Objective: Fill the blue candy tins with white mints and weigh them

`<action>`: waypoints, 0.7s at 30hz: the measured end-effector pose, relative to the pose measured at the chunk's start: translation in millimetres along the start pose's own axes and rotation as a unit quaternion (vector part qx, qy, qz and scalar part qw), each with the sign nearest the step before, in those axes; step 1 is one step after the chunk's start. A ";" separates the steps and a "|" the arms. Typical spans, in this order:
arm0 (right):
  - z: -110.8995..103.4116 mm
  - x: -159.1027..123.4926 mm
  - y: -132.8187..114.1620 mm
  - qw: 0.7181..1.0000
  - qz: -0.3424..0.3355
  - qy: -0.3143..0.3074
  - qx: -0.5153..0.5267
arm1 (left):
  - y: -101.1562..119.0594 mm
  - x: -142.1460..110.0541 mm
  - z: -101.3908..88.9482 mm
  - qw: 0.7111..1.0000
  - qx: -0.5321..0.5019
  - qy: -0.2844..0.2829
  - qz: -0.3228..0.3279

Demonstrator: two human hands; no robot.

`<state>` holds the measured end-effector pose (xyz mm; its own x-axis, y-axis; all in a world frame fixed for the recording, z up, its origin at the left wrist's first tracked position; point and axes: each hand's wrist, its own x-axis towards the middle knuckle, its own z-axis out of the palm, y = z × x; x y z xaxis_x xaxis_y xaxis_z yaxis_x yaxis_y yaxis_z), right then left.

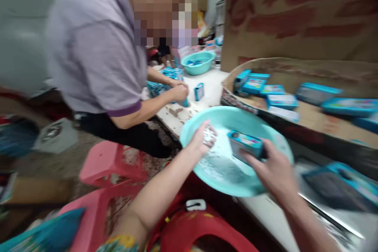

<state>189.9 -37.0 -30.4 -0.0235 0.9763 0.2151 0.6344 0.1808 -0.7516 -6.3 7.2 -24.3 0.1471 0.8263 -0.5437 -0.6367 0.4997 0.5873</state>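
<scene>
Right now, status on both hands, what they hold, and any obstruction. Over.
Left hand cupped around small white pieces. Right hand gripping blue printed rectangular box. Both over round turquoise plastic basin. Co-worker's hands outside it.

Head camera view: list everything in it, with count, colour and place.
large basin: one, turquoise, centre
small basin: one, turquoise, behind
table: one, white, under basins
standing box: one, blue, on table
packs: many, blue, beside co-worker
tray boxes: several, blue, right
cardboard: brown, upper right
stools: two, pink, lower left
seat: one, red, bottom
co-worker: one, lavender shirt, left
held box: one, blue, right hand
white pieces: uncountable, left palm
left hand, right hand: two, over large basin
</scene>
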 end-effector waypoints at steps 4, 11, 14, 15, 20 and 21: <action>4.2 1.9 -4.1 0.997 -0.067 -0.025 0.001 | -1.1 6.0 29.9 0.986 -0.078 0.003 0.146; 14.0 4.7 -12.1 0.996 -0.086 -0.021 -0.010 | -10.1 5.6 51.8 0.952 0.004 0.059 0.300; 7.3 0.5 -4.9 0.991 -0.131 -0.034 -0.003 | -16.7 5.9 55.7 0.950 0.034 0.056 0.306; 2.7 -0.7 1.6 0.989 -0.143 -0.037 -0.004 | -21.2 7.2 60.1 0.953 0.037 0.048 0.296; -15.8 5.1 33.9 0.991 -0.110 0.016 -0.079 | -39.0 25.3 85.0 0.969 0.046 -0.020 0.243; -15.0 6.2 32.0 0.991 -0.107 0.017 -0.077 | -37.4 24.9 85.0 0.967 0.048 -0.015 0.251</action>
<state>221.6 -26.9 -43.8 -0.1465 0.9125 0.3819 0.7281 0.3608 -0.5828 85.5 31.1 -8.9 -0.1398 0.9773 -0.1592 -0.5607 0.0544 0.8262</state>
